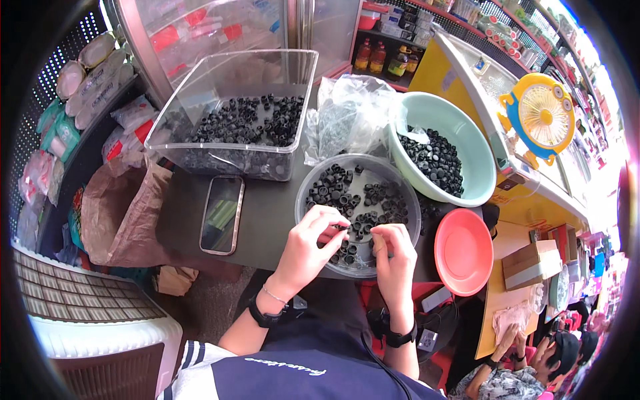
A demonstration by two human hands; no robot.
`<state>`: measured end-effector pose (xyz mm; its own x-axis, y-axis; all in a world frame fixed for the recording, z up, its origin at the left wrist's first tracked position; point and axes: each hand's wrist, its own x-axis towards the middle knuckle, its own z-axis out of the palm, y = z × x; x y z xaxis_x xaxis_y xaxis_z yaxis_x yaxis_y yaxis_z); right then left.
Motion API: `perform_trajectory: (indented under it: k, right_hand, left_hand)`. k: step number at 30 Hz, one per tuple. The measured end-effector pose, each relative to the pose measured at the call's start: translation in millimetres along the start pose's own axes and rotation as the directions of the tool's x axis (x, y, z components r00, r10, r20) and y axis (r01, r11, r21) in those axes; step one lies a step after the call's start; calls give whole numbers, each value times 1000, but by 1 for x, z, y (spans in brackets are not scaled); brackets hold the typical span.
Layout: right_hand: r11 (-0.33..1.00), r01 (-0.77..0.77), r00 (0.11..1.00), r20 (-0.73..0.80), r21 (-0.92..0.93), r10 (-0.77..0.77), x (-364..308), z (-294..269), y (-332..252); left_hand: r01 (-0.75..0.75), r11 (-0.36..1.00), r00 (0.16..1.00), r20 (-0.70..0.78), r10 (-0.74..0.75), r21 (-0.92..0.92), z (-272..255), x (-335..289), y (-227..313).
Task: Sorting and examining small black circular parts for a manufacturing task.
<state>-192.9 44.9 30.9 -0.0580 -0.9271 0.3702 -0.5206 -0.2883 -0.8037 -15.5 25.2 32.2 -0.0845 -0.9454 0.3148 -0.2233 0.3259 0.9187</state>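
Note:
A round clear plastic tub (pixel 417 217) holds many small black ring-shaped plastic caps (pixel 327 187). Above its near part, my left hand (pixel 313 240) pinches one small black plastic cap between thumb and fingertips. My right hand (pixel 395 257) is over the tub's near right rim, with thumb and index finger pressed together. Whatever those fingers hold is too small to tell. Behind the tub on the right stands a pale green basin (pixel 477 180) with more black pieces inside. A large clear rectangular bin (pixel 230 147) at the back left also contains black caps.
A crumpled clear plastic bag (pixel 353 110) lies between bin and basin. A phone (pixel 222 215) rests on the dark table (pixel 177 217); a red plate (pixel 464 252) is at the right edge. A yellow-and-blue fan (pixel 543 117) stands beyond. Another person (pixel 527 367) works at lower right.

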Motion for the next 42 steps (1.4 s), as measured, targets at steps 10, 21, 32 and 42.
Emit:
perform_trajectory:
  k: [10,21,32,42]
  right_hand:
    - [950,-101,994,64,295,86,3,-5,7]
    - [853,-85,995,-9,516,104,-4,6,-9]
    - [943,17,994,-110,331,21,-9,8,-11]
    - [957,38,999,-12,288,-36,-7,1,-7]
  left_hand:
    - [-103,995,995,13,103,-9,9,0,-8]
    - [-365,926,930,80,359,98,8,-3,-4]
    - [-274,961,958,97,271,25,6,-11,-5]
    - [-359,930,933,63,354,84,4,-12,-7]
